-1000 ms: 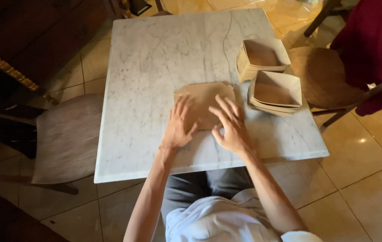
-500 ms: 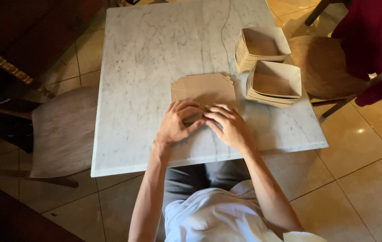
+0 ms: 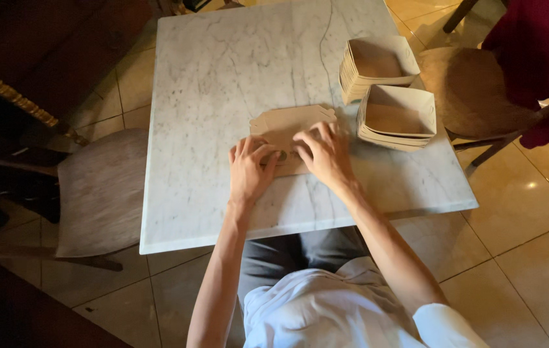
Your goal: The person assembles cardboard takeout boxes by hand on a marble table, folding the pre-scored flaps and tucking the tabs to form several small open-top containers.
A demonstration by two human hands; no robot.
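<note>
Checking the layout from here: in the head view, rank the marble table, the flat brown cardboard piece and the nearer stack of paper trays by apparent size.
1. marble table, largest by far.
2-3. flat brown cardboard piece and nearer stack of paper trays: look alike in size, and hands cover part of the cardboard, so no ranking.

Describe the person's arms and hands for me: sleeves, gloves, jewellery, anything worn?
Both arms are bare from wrist to above the elbow. The left hand and right hand wear no gloves; no rings, watch or bracelet can be made out. A short white sleeve shows at the right upper arm, part of a white shirt. The left shoulder is out of frame.
</note>
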